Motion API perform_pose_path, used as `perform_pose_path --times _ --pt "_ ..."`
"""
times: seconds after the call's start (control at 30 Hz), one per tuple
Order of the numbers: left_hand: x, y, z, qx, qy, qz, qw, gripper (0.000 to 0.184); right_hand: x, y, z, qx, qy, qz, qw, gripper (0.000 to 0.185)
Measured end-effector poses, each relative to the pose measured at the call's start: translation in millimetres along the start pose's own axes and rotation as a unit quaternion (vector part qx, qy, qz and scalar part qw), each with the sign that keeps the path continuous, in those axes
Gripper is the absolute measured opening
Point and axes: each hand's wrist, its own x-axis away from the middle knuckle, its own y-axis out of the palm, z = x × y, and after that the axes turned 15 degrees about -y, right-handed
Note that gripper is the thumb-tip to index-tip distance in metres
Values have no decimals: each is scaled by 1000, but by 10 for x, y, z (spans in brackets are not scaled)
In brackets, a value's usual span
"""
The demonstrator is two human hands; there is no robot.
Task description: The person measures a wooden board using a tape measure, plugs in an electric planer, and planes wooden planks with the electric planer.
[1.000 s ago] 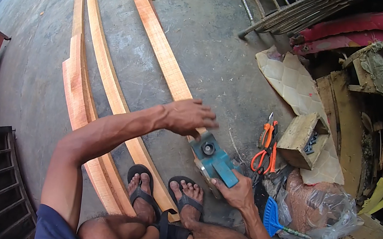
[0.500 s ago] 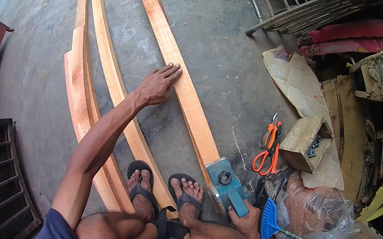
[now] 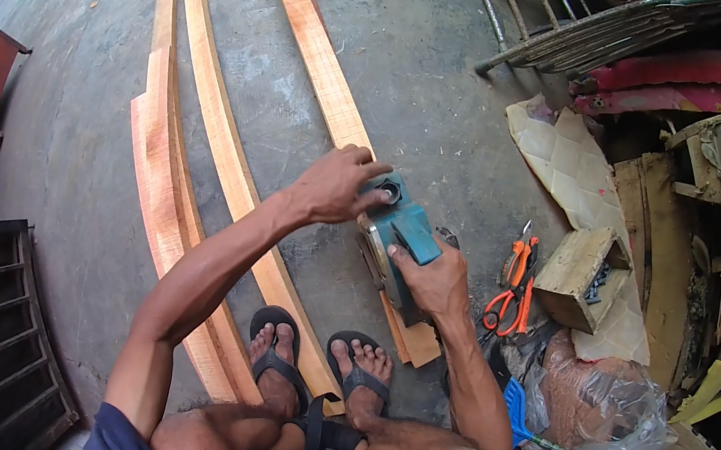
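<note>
A teal power planer (image 3: 401, 237) rests on a long wooden plank (image 3: 333, 73) that lies on the floor. My right hand (image 3: 435, 280) is wrapped round the planer's rear handle. At the planer's front, my left hand (image 3: 340, 185) has its fingers spread beside the round front knob, with the fingertips at the knob and over the plank. The plank's near end shows past the planer, close to my right foot. Left of it lie several more long planks (image 3: 221, 121), side by side.
Orange-handled pliers (image 3: 517, 263) and scissors (image 3: 508, 312) lie right of the planer, near a wooden box (image 3: 583, 277) of hardware. A blue brush (image 3: 515, 413), plastic bag (image 3: 605, 418) and scrap wood are further right. A metal rack (image 3: 592, 35) stands at the top.
The planer has moved forward along the plank from its near end, with my right hand on it. My left hand has come off the plank's middle and back to the planer's front knob.
</note>
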Motion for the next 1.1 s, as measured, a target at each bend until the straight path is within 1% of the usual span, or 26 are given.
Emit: perform_pose_path --times 0.03,0.07,0.13,0.17,0.23,0.27,0.33,0.37,0.43,0.47,0.5,0.57,0.6,0.63,0.67,0.7,0.77,0.8,0.83,0.9,1.03,1.1 --pt "62 39 83 -67 49 -1 997 45 12 -19 -34 -17 0 -10 1000 38" --pt "66 102 116 -62 46 -6 997 45 35 -25 -42 -15 5 -15 1000 38" --pt "-10 153 135 -169 71 10 983 40 25 -36 -49 -10 12 -17 1000 40" --pt "-42 213 93 -168 73 8 983 40 23 -37 -35 -10 15 -17 1000 40" --pt "-135 321 -6 -218 185 83 955 33 12 -40 24 -14 21 -37 999 38" --pt "-171 266 8 -217 189 81 954 33 18 -34 60 -15 25 -34 999 38" --pt "-245 103 46 -286 255 9 924 31 22 -23 121 -37 -11 -26 999 38" --pt "-312 79 21 -287 255 9 923 31 23 -22 128 -38 -11 -25 999 38" --pt "-439 50 -7 -345 365 -34 864 26 55 -32 147 -23 -34 -39 998 38" --pt "-476 21 -6 -361 371 -66 853 32 103 -52 156 -21 -32 -41 998 38" --pt "-446 8 -10 -360 369 -64 855 32 162 -78 160 0 -28 -48 998 37" --pt "-405 -83 -63 -295 369 -58 880 45 301 -147 170 19 -31 -48 998 36" --pt "-375 -98 -108 -261 234 -116 929 55 454 -213 197 27 -37 -58 997 36" --pt "-370 -65 -265 -263 235 -115 929 55 631 -265 240 34 -42 -67 996 35" --pt "-355 31 -497 -264 122 -62 955 57 836 -294 299 24 -41 -45 998 34" --pt "-338 119 -687 -260 7 -7 965 60 1064 -327 373 15 -39 -24 999 33" --pt "-254 239 -907 -247 2 -6 969 61 1537 -448 586 55 -23 -42 997 30" --pt "-224 253 -960 -237 -2 -3 971 63 1758 -517 624 57 12 -49 997 28" --pt "-236 235 -930 -237 -6 1 972 63 1963 -579 655 57 46 -55 996 26" --pt "-235 182 -847 -209 -32 -34 977 66 2378 -723 732 104 50 -73 991 24" --pt "-263 246 -897 -193 -15 -18 981 66 2535 -695 836 86 42 -46 994 22" --pt "-283 224 -880 -188 -18 -23 982 65 2286 -606 675 52 57 -28 997 22"
